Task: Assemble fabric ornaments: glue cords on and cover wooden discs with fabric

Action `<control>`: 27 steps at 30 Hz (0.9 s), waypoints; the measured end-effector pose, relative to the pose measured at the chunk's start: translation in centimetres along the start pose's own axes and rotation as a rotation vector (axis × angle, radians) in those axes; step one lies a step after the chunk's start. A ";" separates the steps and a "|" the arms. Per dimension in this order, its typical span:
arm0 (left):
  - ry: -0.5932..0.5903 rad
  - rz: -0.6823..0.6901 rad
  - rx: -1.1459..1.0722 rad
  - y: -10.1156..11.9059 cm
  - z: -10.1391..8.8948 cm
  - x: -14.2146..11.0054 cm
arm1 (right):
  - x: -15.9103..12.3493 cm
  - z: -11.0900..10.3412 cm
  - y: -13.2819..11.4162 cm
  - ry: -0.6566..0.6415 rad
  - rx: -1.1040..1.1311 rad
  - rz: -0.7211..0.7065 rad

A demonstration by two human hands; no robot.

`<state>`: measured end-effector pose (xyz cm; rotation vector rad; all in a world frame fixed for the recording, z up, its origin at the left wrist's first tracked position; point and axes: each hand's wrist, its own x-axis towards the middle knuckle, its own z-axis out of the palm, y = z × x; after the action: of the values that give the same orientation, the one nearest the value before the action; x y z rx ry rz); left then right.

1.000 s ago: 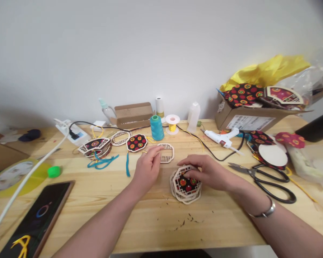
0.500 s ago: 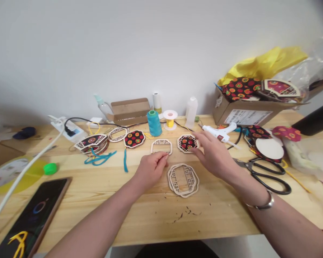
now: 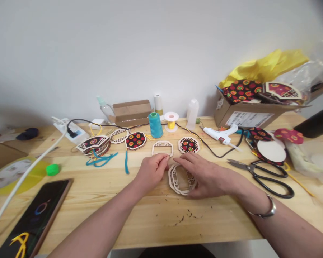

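Note:
In the head view my right hand (image 3: 208, 175) spans a pair of stacked wooden lattice frames (image 3: 172, 182) on the table, with its fingers at their top edge and the thumb at the lower right. My left hand (image 3: 154, 168) is closed in a pinch just left of them; whatever its fingertips hold is hidden. Directly behind that hand lies a smaller wooden lattice frame (image 3: 163, 144). To its right is an octagonal lattice piece (image 3: 188, 145) backed with dark patterned fabric.
Black-handled scissors (image 3: 269, 175) and a white glue gun (image 3: 220, 134) lie to the right. A teal thread cone (image 3: 155, 125) and a yellow spool (image 3: 171, 122) stand behind. A phone (image 3: 34, 215) lies at left, a filled cardboard box (image 3: 247, 114) at back right.
My right hand has moved down and toward me, from beside the octagonal piece onto the stacked lattice frames. My left hand keeps its pinch in nearly the same place.

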<state>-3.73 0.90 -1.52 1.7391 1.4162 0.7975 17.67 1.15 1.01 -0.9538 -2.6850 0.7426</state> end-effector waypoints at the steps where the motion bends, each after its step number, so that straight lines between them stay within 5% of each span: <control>1: -0.021 -0.041 -0.077 0.0 0.0 0.0 | 0.0 0.0 0.0 0.031 0.006 -0.001; 7: -0.187 -0.187 -0.428 0.1 -0.1 0.4 | 0.1 0.1 0.8 0.177 0.066 -0.005; 17: -0.075 -0.196 -0.528 0.1 -0.4 0.7 | 1.6 0.6 2.7 0.498 0.761 0.315; 21: -0.060 -0.229 -0.557 0.3 -0.4 0.8 | 1.8 -0.1 2.6 0.524 0.843 0.419; 27: -0.014 -0.241 -0.590 0.2 -0.3 0.9 | 1.8 -1.0 3.2 0.778 0.876 0.531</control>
<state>-3.70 1.78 -1.22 1.1014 1.1923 0.9467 18.33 4.81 0.18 -1.3026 -1.2416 1.1695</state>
